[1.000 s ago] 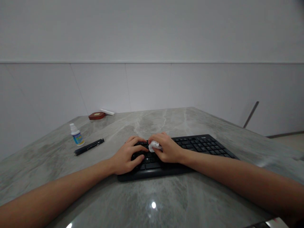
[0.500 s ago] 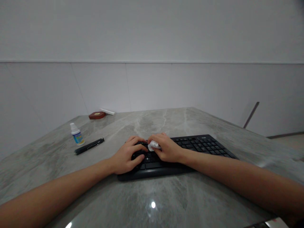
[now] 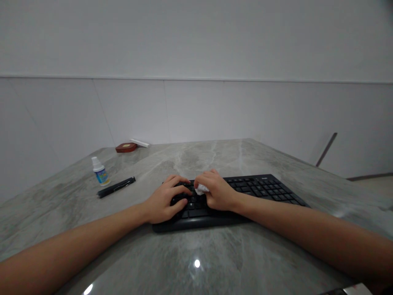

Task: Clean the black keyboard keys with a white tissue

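Note:
A black keyboard [image 3: 260, 188] lies on the grey marbled table. My left hand [image 3: 168, 199] rests on its left end, fingers spread over the keys and holding nothing. Just to the right, my right hand [image 3: 217, 191] is closed on a crumpled white tissue [image 3: 202, 189], pressed down at the keys. The tissue is partly hidden by the fingers. Both hands are close together, with a small gap between them.
On the left of the table [image 3: 196, 157] stands a white spray bottle [image 3: 101, 172] with a blue label, beside a black pen-like tool [image 3: 116, 187]. Farther back lie a red-brown box [image 3: 126, 147] and a white strip [image 3: 139, 143]. A partly cut-off object [image 3: 356, 289] shows at bottom right.
My right hand has shifted slightly to the right with the tissue, and less of the tissue shows. My left hand has stayed in place on the keyboard.

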### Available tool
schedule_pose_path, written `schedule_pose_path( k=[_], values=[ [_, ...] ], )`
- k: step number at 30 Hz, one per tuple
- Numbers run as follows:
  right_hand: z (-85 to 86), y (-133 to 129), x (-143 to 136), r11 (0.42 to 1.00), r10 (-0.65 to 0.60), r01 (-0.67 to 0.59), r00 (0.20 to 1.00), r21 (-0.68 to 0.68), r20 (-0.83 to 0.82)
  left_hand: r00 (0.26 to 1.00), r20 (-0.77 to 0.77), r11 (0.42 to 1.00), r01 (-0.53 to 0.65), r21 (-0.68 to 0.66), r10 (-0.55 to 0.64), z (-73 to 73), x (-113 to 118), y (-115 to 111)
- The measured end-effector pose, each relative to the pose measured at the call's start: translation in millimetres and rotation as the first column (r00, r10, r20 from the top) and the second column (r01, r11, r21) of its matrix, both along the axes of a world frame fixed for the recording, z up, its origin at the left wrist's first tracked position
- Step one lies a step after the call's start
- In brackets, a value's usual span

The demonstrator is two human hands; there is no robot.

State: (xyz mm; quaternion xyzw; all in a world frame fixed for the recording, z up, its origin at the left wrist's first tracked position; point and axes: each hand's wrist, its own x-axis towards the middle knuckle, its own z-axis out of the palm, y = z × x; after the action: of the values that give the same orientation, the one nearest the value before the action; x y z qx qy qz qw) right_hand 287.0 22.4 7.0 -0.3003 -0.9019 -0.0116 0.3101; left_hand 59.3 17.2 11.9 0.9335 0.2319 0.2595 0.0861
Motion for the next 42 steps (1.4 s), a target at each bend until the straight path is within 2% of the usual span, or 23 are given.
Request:
schedule_pose_path(
  k=[8,16,22,24,35,38,42],
  values=[
    [-0.4,-0.6,-1.6,0.995,-0.095,0.095,0.995,0.012,-0.017,1.000,-0.002,1.000,-0.006,-0.001,0.006,0.1,-0.8,-0.9],
    [1.1,-1.4,-1.4,0.998,0.054,-0.054,0.998,-0.043,0.016,1.000,-0.009,1.000,-0.001,-0.009,0.001,0.1,-0.1,-0.7],
    [2.5,-3.8,-1.6,0.984,-0.175,0.175,0.985,-0.024,0.013,1.000,-0.005,1.000,-0.016,-0.008,0.016,-0.3,-0.3,-0.5],
    [2.5,-3.7,-1.3,0.979,-0.203,0.203,0.979,-0.028,0.019,1.000,-0.005,1.000,-0.016,-0.007,0.016,-0.5,-0.5,-0.6],
    [3.3,-2.0,0.3,0.998,0.018,-0.019,1.000,-0.066,-0.015,1.000,-0.010,1.000,-0.005,-0.018,0.005,-0.1,-0.8,-0.8],
    [2.0,-1.5,0.2,0.998,0.015,-0.019,0.998,-0.061,-0.063,1.000,-0.011,1.000,0.003,-0.005,-0.003,0.0,-1.0,-0.4],
    [-1.2,-0.8,-0.4,0.998,-0.054,0.049,0.977,-0.026,-0.206,1.000,-0.018,1.000,0.019,0.007,-0.018,0.5,-0.5,-0.3]
  ],
)
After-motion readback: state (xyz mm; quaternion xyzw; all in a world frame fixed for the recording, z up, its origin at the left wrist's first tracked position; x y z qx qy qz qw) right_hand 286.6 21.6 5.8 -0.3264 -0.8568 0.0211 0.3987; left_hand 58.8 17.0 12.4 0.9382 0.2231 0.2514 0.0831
